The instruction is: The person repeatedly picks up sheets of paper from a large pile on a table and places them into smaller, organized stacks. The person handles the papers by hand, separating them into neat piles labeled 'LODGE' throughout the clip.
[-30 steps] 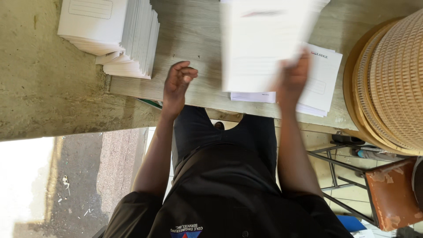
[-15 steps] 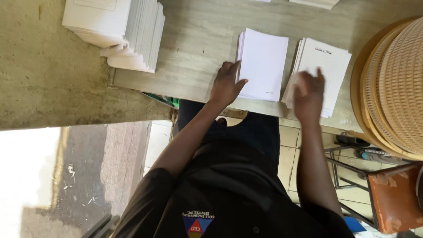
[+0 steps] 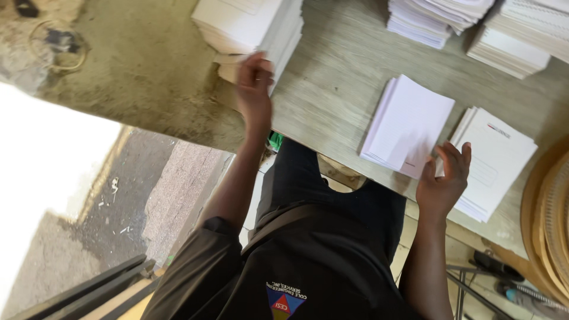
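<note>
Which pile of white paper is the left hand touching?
The left hand reaches the tall white pile at the table's far left corner. The two low piles by the right hand lie apart from it.

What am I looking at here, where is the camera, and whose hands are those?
The camera sits on a person's head and looks down, so you see their own dark shirt, their arms and both bare hands from above. There is no machine. In front of them is a grey wooden table with piles of white paper on it. The left hand reaches to the tall stack at the table's left corner, its fingers on the stack's edge. The right hand is open, lying at the gap between two low piles near the front edge: a plain white one and one with a printed cover. Whether it grips a sheet cannot be told. More stacks lie at the far side, and a woven basket stands at the right.
</note>
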